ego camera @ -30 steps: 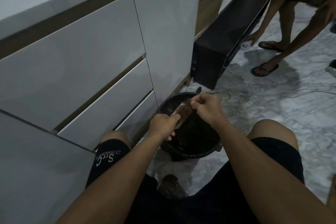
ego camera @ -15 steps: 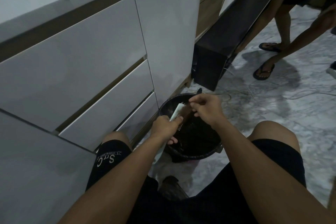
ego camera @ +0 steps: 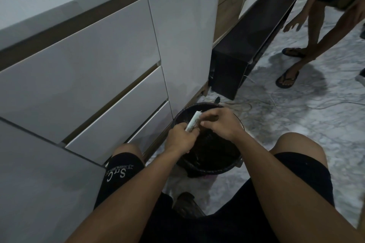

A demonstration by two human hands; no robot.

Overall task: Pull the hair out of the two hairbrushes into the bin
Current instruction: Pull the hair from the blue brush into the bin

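Now left hand (ego camera: 178, 137) gripping white hairbrush (ego camera: 193, 121) over black bin (ego camera: 213, 166), right hand (ego camera: 221, 122) dropping lower, pinching at bristles, bystander's hand (ego camera: 294, 23) reappearing far right.

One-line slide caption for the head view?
Left hand holds white hairbrush over black bin; right hand picks at bristles.

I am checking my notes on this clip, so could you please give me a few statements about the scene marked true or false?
1. The left hand grips the pale plastic hairbrush. True.
2. The brush is held over the round black bin. True.
3. The bin stands on a wooden table. False: it stands on the marbled grey floor.
4. The right hand rests on the knee. False: its fingers are at the bristles.
5. A bystander's foot wears a dark flip-flop. True.
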